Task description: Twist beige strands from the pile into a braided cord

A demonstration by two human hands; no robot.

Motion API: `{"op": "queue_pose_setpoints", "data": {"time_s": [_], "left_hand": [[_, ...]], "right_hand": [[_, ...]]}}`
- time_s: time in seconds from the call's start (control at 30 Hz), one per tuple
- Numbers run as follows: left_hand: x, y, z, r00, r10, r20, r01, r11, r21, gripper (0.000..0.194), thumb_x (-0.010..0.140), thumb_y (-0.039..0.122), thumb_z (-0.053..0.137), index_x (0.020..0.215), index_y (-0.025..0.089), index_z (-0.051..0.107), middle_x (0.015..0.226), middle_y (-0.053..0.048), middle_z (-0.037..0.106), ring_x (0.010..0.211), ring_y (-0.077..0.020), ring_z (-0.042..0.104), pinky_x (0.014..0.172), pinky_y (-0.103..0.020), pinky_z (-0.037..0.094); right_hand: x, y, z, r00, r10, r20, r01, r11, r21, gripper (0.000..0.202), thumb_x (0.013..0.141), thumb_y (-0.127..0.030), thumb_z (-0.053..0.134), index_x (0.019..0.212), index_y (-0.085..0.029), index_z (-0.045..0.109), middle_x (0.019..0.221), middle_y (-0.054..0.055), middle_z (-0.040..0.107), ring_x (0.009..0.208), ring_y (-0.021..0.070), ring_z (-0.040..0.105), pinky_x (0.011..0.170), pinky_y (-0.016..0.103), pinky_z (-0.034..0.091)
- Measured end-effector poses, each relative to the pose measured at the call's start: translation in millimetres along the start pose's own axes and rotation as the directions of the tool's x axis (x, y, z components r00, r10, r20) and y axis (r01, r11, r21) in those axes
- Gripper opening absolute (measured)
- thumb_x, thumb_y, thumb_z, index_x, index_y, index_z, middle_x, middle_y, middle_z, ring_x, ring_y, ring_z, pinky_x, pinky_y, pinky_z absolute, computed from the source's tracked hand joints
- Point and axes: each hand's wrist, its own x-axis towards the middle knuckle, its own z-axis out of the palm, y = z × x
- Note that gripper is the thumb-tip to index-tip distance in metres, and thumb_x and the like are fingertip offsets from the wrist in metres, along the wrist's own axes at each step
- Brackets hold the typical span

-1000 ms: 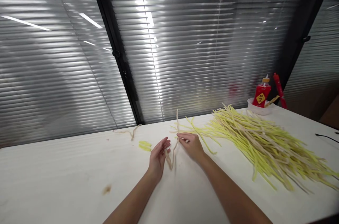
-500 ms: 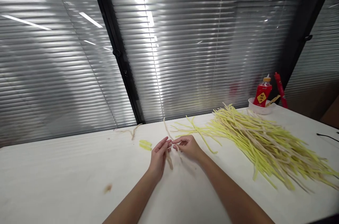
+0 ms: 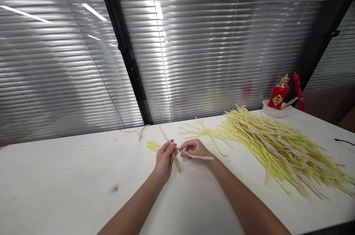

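Observation:
Near the middle of the white table (image 3: 83, 183), my left hand (image 3: 165, 156) pinches beige fuzzy stems (image 3: 176, 162); one part hangs below the fingers and a thin end sticks up past them. Close beside it, my right hand (image 3: 195, 148) has its thumb and fingers pressed together on a beige stem (image 3: 202, 157), whose free end points right across the wrist. The fingertips of both hands nearly meet. Short yellow pieces (image 3: 152, 145) lie just left of my left hand. Whether the stems are joined between the hands is too small to tell.
A large pile of yellow and beige stems (image 3: 277, 146) covers the right side, with a few loose yellow ones (image 3: 212, 140) at its left. Behind it stand a red bottle (image 3: 279, 96) in a white bowl (image 3: 273, 112) and a red tube (image 3: 298, 90). A branched beige stem (image 3: 140, 132) lies at the back edge.
The beige stem at my right hand has swung from hanging down to pointing right. The thin end above my left hand now leans further left. The view has shifted slightly.

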Motion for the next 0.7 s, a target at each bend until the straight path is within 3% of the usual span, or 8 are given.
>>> {"op": "queue_pose_setpoints", "data": {"time_s": [0.13, 0.3, 0.47, 0.7], "left_hand": [[-0.7, 1.0, 1.8, 1.0, 0.004, -0.021, -0.005, 0.999, -0.036, 0.036, 0.06, 0.023, 0.078, 0.091, 0.015, 0.061, 0.072, 0.002, 0.06, 0.062, -0.0071, 0.054, 0.064, -0.02, 0.044], [-1.9, 2.5, 3.4, 1.0, 0.017, -0.023, -0.017, 1.0, -0.009, 0.032, 0.059, 0.026, 0.078, 0.083, 0.014, 0.061, 0.068, 0.002, 0.058, 0.058, -0.0074, 0.052, 0.06, -0.021, 0.042], [-1.6, 2.1, 2.5, 1.0, 0.023, -0.01, -0.023, 1.0, -0.012, 0.033, 0.056, 0.027, 0.08, 0.082, 0.015, 0.063, 0.071, 0.002, 0.059, 0.06, -0.0073, 0.054, 0.061, -0.021, 0.044], [-2.1, 1.2, 2.6, 1.0, 0.005, 0.024, -0.005, 1.0, 0.014, 0.032, 0.058, 0.028, 0.078, 0.082, 0.014, 0.063, 0.067, 0.001, 0.06, 0.057, -0.0082, 0.053, 0.057, -0.022, 0.043]], "right_hand": [[0.4, 1.0, 1.1, 0.993, 0.084, -0.08, -0.078, 0.994, 0.078, 0.033, 0.059, -0.038, 0.076, 0.082, -0.015, 0.07, 0.062, 0.0, 0.061, 0.049, 0.0082, 0.05, 0.047, 0.021, 0.041], [-3.2, -6.3, 1.1, 0.992, 0.082, -0.093, -0.073, 0.993, 0.094, 0.034, 0.061, -0.038, 0.075, 0.087, -0.016, 0.071, 0.069, 0.002, 0.065, 0.054, 0.0094, 0.053, 0.051, 0.022, 0.043], [-6.1, -5.9, 1.3, 0.991, 0.124, 0.043, -0.129, 0.984, 0.124, 0.039, 0.061, -0.038, 0.074, 0.093, -0.017, 0.07, 0.081, 0.006, 0.07, 0.056, 0.0095, 0.054, 0.045, 0.019, 0.033], [-5.9, -3.0, 0.8, 0.984, 0.074, 0.161, -0.101, 0.981, 0.164, 0.046, 0.062, -0.036, 0.074, 0.104, -0.017, 0.066, 0.091, 0.008, 0.069, 0.053, 0.007, 0.051, 0.043, 0.018, 0.031]]}}
